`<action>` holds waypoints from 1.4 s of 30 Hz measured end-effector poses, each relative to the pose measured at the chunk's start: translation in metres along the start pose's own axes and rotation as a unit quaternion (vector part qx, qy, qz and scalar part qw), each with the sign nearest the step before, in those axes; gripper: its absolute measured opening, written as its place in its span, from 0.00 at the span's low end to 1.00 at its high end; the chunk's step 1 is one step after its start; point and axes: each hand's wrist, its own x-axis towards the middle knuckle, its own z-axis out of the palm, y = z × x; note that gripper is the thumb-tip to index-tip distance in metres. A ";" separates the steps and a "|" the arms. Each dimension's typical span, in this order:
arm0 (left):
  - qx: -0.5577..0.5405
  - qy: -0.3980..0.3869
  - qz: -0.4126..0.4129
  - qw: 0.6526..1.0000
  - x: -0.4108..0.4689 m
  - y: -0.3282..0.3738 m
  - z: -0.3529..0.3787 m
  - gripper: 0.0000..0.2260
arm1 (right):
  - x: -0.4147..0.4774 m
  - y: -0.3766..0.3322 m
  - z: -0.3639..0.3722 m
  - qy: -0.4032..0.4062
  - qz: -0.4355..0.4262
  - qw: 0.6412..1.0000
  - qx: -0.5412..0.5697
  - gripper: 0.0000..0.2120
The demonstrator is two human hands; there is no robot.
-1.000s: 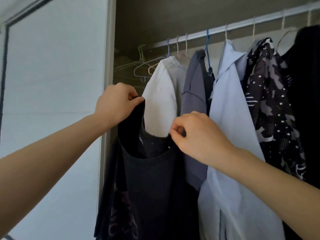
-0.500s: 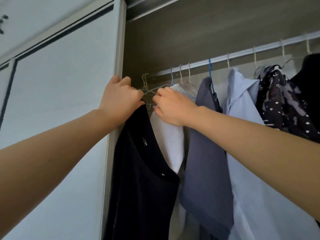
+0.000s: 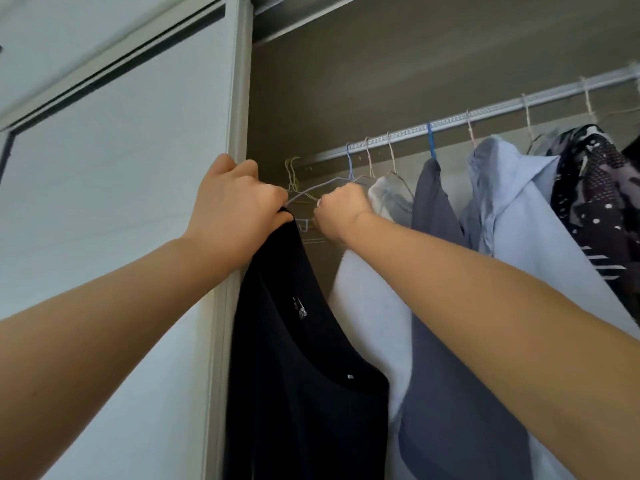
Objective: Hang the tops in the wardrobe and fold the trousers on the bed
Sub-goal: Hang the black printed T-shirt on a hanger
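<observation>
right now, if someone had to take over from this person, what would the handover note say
Left hand: shut on the black top, holding it up by the shoulder beside the wardrobe door frame.
Right hand: fingers closed on an empty wire hanger by the rail.
Done: white, grey, light blue and patterned tops hang on the rail.
Left: get the black top onto the hanger and hook it up. Trousers and bed are out of view.

A home bedroom is suggested, probably, by a built-in wardrobe (image 3: 381,81) where shirts are hung along a rail (image 3: 485,114) beside a sliding door (image 3: 121,202).
</observation>
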 end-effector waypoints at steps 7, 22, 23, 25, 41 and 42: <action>0.001 -0.005 -0.026 1.000 0.001 -0.001 0.003 0.15 | 0.021 0.033 0.014 -0.030 0.264 0.953 0.145 0.16; 0.029 -0.027 -0.041 0.998 0.003 0.001 0.007 0.15 | 0.073 0.027 0.039 0.021 0.366 0.871 0.328 0.35; 0.025 -0.031 -0.047 0.998 0.003 0.002 0.007 0.14 | 0.076 0.026 0.040 0.002 0.362 0.857 0.366 0.36; 0.022 -0.033 -0.048 0.998 0.003 0.002 0.006 0.15 | 0.078 0.024 0.040 -0.031 0.347 0.834 0.428 0.36; 0.027 -0.050 -0.037 0.998 0.002 0.001 0.004 0.16 | 0.063 0.026 0.033 -0.081 0.332 0.758 0.556 0.19; 0.026 -0.050 -0.036 0.998 0.002 0.001 0.003 0.16 | 0.062 0.026 0.033 -0.082 0.333 0.759 0.553 0.19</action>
